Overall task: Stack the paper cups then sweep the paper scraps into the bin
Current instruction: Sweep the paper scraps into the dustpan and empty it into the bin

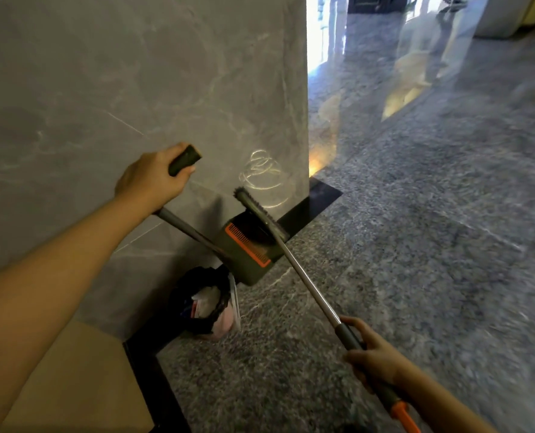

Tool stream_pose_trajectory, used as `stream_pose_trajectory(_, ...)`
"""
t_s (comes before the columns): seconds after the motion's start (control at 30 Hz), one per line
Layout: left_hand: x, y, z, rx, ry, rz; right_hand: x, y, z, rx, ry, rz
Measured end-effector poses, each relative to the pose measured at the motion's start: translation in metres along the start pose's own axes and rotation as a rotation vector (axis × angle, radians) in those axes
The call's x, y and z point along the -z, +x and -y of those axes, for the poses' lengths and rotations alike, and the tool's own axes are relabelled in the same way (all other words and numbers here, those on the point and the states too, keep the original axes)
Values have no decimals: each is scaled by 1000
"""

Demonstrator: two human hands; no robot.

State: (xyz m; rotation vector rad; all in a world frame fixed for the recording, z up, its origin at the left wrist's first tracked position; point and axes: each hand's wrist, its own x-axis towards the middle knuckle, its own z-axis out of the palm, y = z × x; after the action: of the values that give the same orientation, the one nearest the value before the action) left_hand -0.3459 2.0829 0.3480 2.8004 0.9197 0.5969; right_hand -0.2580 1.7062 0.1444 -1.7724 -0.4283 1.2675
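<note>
In the head view, the handle of the dustpan [247,250] is gripped by the left hand [152,181], so the pan is held tilted just beside the bin [208,307]; the broom [307,278] shaft is gripped by the right hand [371,359], its bristles laid in the pan mouth beyond the bin, presumably so that scraps can be pushed out; pale litter is seen inside the bin; no cups are seen.

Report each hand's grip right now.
Left hand: grip closed round the dustpan handle.
Right hand: grip closed round the broom handle.
</note>
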Motion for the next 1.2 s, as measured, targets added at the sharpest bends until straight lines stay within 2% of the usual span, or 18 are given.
stream_pose_trajectory(0.2,-59,-8,3,-12,-50,64,7,-4,-18,-55,-32,-55)
stream_pose_trajectory(0.37,-98,-35,11,68,-112,99,8,0,-25,-112,87,-83)
stream_pose_trajectory(0.53,-131,-65,8,137,-185,144,7,-2,-39,-167,34,-127)
stream_pose_trajectory(0.77,-170,-104,-2,195,-269,193,6,-6,-57,-267,28,-103)
stream_pose_trajectory(0.9,-187,-123,-4,187,-264,243,2,-12,-70,-277,21,-131)
stream_pose_trajectory(1.2,-211,-159,4,306,-314,349,1,-18,-101,-407,-69,-182)
